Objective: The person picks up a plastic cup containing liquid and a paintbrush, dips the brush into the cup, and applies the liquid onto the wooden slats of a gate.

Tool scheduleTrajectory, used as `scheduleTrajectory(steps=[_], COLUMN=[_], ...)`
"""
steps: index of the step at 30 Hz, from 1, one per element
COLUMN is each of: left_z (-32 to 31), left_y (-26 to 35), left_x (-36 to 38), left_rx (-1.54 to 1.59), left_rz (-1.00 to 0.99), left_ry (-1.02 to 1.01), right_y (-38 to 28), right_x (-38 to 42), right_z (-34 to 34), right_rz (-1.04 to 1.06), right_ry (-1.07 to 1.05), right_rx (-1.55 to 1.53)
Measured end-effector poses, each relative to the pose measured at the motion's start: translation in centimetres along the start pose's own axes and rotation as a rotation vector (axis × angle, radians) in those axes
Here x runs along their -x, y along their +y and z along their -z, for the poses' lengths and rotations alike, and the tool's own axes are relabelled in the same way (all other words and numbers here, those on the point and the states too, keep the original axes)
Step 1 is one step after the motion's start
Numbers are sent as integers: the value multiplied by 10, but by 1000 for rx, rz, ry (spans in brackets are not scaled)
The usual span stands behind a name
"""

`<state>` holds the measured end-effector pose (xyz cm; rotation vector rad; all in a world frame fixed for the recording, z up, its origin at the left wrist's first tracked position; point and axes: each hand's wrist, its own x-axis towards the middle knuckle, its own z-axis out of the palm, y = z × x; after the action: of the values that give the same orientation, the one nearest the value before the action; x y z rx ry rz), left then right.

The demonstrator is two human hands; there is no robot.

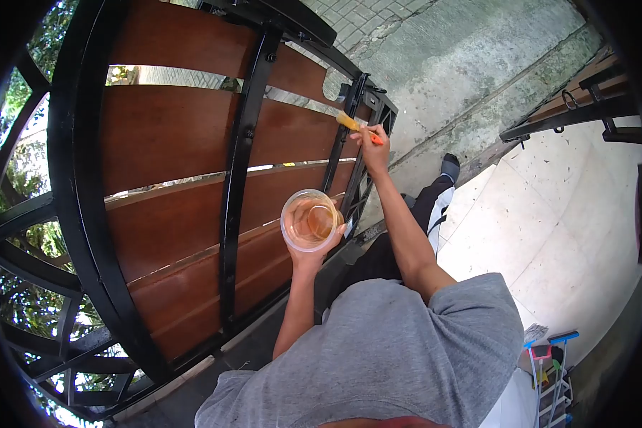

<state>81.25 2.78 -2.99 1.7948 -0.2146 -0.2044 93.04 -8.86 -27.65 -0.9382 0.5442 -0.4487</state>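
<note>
My left hand (316, 257) is wrapped round a clear plastic cup (308, 220) with some amber liquid at its bottom. In my right hand (373, 151) is a paintbrush (349, 122) with an orange-red handle end and pale yellowish bristles. The bristles point up and left, overlapping the far slats of the gate in this view. Brown wooden slats (165, 135) fill the gate, held in a black metal frame (247, 135) with gaps between the boards. The cup is held in front of the lower slats, nearer to me than the brush.
Rough concrete (471, 60) and paving (364, 18) lie beyond the gate. Pale floor tiles (542, 192) are at the right, below another black metal gate part (574, 118). Blue-headed cleaning tools (563, 337) and a ladder (555, 399) stand at lower right.
</note>
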Motion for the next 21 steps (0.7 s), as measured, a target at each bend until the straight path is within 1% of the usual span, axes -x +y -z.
scheduleTrajectory(steps=[2, 6, 7, 10, 13, 16, 17, 20, 21], left_z=[2, -1, -2, -4, -3, -1, 0, 0, -1], left_y=[-5, -3, -1, 1, -2, -1, -2, -2, -3], left_x=[0, 3, 4, 4, 4, 4, 3, 4, 6], left_rx=[-13, 19, 15, 6, -10, -40, -45, -41, -36], left_rz=[-17, 21, 27, 25, 6, -2, -15, -5, 7], left_ry=[2, -5, -8, -14, -12, -25, -33, -35, -28], right_y=[14, 35, 34, 26, 24, 40, 46, 41, 37], right_x=[-5, -12, -11, -11, -16, -5, 4, 32, 35], right_z=[2, -15, -14, 0, 2, -7, -8, -4, -4], right_rz=[-35, 110, 105, -12, 77, 109, 124, 92, 95], right_ry=[-17, -85, -112, -218, -91, -110, -128, -205, -195], right_rx=[85, 255, 284, 305, 246, 222, 288, 314, 309])
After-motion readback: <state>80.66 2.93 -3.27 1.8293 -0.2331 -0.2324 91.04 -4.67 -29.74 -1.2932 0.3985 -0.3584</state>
